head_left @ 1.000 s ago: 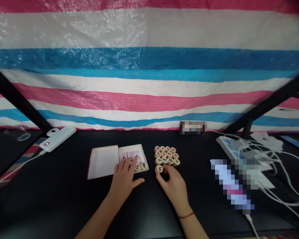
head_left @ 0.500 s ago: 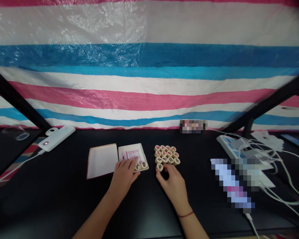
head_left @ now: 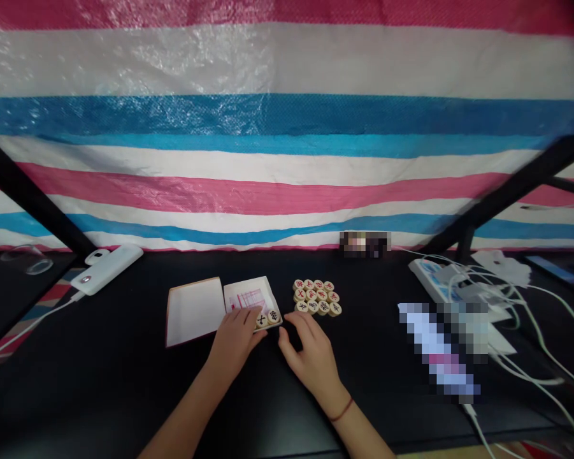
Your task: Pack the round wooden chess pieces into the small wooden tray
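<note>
Striped plastic tarp [head_left: 287, 115] behind a black bench [head_left: 124, 382]; two bare grips at wooden Chinese chess pieces [head_left: 316, 297] and an open box.

Pieces sit in one tight block, about twelve, count rough, red and black characters up, block wider than deep, no single long axis. Block lies straight ahead of the right grip [head_left: 310, 354], which is nearer: spread flat on the bench, just short of the pieces, holding nothing. Left grip [head_left: 234, 341] curls over the near edge of the shallow box tray [head_left: 251, 294], fingers pressed together; cannot tell if pinching anything. At least two more pieces [head_left: 267, 318] show in the tray, beside those fingers. One white box lid [head_left: 194, 312] lies open just left of the tray. White power strip [head_left: 432, 274] off right.
</note>
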